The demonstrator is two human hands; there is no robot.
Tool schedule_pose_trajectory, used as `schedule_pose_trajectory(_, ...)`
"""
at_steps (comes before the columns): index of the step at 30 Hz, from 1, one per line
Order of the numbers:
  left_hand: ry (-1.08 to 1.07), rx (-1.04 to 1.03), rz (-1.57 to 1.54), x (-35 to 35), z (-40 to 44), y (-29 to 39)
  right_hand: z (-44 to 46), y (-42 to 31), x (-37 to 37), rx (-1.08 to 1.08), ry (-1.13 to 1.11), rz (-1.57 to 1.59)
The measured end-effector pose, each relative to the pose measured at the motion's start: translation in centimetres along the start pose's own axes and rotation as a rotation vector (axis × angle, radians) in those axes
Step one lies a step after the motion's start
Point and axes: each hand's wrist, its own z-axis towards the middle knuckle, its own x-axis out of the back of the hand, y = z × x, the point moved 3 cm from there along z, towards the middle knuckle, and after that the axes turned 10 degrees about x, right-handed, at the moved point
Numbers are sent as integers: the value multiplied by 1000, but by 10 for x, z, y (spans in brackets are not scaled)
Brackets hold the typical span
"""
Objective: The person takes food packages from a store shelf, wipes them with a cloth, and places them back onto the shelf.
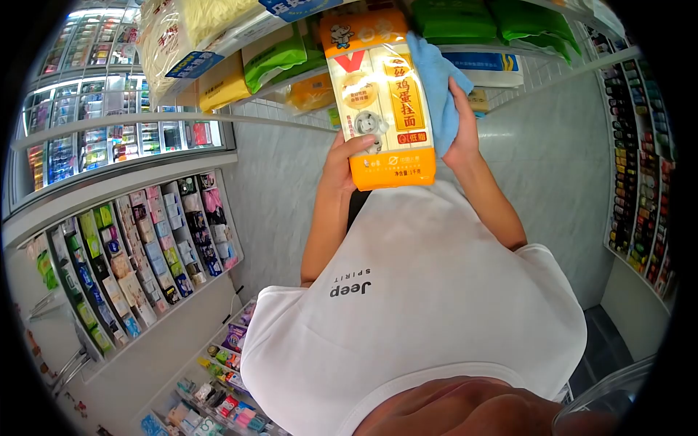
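An orange and white noodle package with a clear middle and a yellow label is held upright in front of the chest. My left hand grips its lower left side, the thumb lying across the front. On the package's right side is my right hand, closed on a light blue cloth. The cloth lies against the package's right edge and partly behind it. The ends of several fingers are hidden behind the package and the cloth.
A wire shelf ahead holds a green package, a yellow package and other bags. Racks of small goods stand at the left, and shelves of bottles at the right. Grey floor shows between them.
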Motion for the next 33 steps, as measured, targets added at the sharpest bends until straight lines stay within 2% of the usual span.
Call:
schedule_pose_trajectory(5, 28, 37, 34, 7, -4, -7, 14, 8, 10, -30, -43, 30)
schedule_pose_trajectory(11, -106, 73, -238, -9, -10, -22, 12, 17, 3, -128, -157, 126)
schedule_pose_trajectory(14, -169, 193, -374, -1, -11, -31, 7, 13, -10, -129, -127, 82)
schedule_pose_trajectory(17, -131, 246, -291, 8, -10, -39, 5, 17, 5, -42, -38, -68)
schedule_pose_trajectory(20, -75, 267, -196, -2, -12, -44, -2, 24, 10, -122, -141, -38)
schedule_pose_trajectory(27, -147, 341, -92, -24, -5, -48, -6, 13, 12, -60, -112, -98)
schedule_pose_trajectory(33, -258, 386, -198, -26, 9, -56, -7, 5, 16, -37, -109, -117)
